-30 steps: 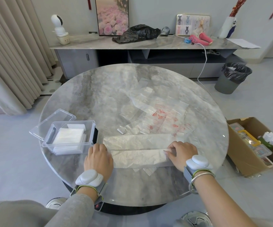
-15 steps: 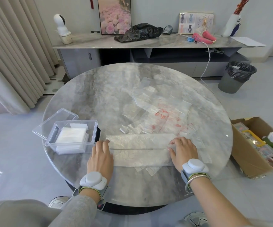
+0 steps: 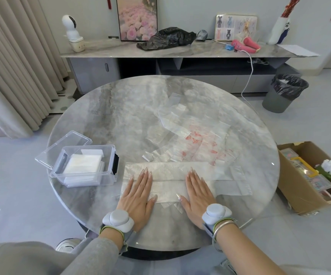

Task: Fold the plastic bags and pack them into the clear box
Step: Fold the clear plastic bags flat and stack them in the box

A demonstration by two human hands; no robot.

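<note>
Left hand [image 3: 139, 188]: flat, fingers straight, presses the plastic bag [image 3: 168, 173].
Right hand [image 3: 198, 188]: flat too, moved inward from the bag's end.

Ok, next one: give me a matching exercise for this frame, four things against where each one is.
Things:
1 clear box
2 black bag
3 cardboard box
4 left hand

Places:
A on the floor, right of the table
B flat on the half-folded plastic bag
C on the sideboard
D at the table's left edge

Pairs: 1-D, 2-C, 3-A, 4-B
</note>
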